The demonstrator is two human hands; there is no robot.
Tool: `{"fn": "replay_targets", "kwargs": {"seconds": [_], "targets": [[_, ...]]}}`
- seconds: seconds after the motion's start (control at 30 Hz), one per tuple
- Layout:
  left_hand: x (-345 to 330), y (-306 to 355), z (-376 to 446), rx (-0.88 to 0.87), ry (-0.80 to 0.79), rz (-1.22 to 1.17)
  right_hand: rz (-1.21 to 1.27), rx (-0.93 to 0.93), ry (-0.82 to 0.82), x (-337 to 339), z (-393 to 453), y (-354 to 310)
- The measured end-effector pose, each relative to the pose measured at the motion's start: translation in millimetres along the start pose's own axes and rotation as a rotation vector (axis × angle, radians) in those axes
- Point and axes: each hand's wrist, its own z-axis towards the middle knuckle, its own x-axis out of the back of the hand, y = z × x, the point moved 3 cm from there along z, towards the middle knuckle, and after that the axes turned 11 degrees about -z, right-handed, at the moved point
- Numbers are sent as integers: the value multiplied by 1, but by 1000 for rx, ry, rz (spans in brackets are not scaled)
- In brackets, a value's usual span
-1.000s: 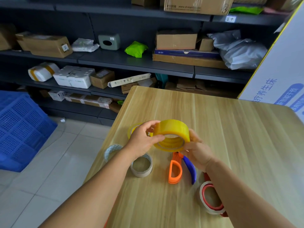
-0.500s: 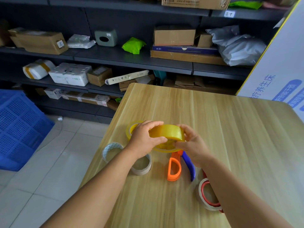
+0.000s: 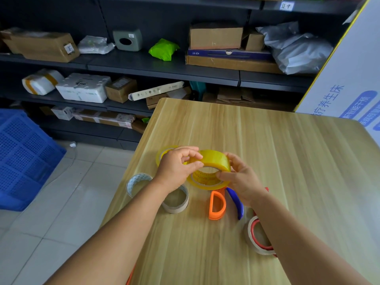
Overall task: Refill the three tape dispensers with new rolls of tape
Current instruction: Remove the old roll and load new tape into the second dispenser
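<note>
Yellow tape roll (image 3: 211, 163): lifted above the wooden bench (image 3: 287, 171), between both hands.
Left hand (image 3: 176, 168): fingers pinching the roll's left edge.
Right hand (image 3: 240, 179): fingers grasping its right side.
Orange dispenser (image 3: 217, 205): on the bench below, beside a blue one (image 3: 236, 203).
</note>
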Motion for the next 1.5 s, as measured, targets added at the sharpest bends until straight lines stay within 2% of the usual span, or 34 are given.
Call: {"fn": "replay_targets", "kwargs": {"seconds": [0.1,0.33,0.63,0.7,0.83,0.93,1.03,1.17,1.23,1.4,1.5], "targets": [[4,-4,-1,-18,23,78,23,-12,4,0,0,0],[11,-9,-1,32,97,40,27,-34,-24,1,4,-1],[8,-11,6,-60,100,289,-94,-63,-18,-1,8,-2],[6,-11,7,-79,53,339,-204,-42,-17,-3,10,-7],[-1,-14,4,-86,-34,402,-650,-5,29,-7,16,-19],[-3,-17,3,-71,-44,424,-751,13,37,-7,17,-23],[3,-16,5,38,26,277,-633,-1,-35,-5,14,-20],[7,-10,7,52,67,140,-247,-90,-99,-6,9,-7],[9,-13,5,102,53,89,-133,-101,-100,-9,9,-5],[13,-33,-3,254,-54,154,-22,-48,-89,-13,10,-8],[15,-33,-2,188,47,174,-42,-37,-109,-15,9,-10]]}}
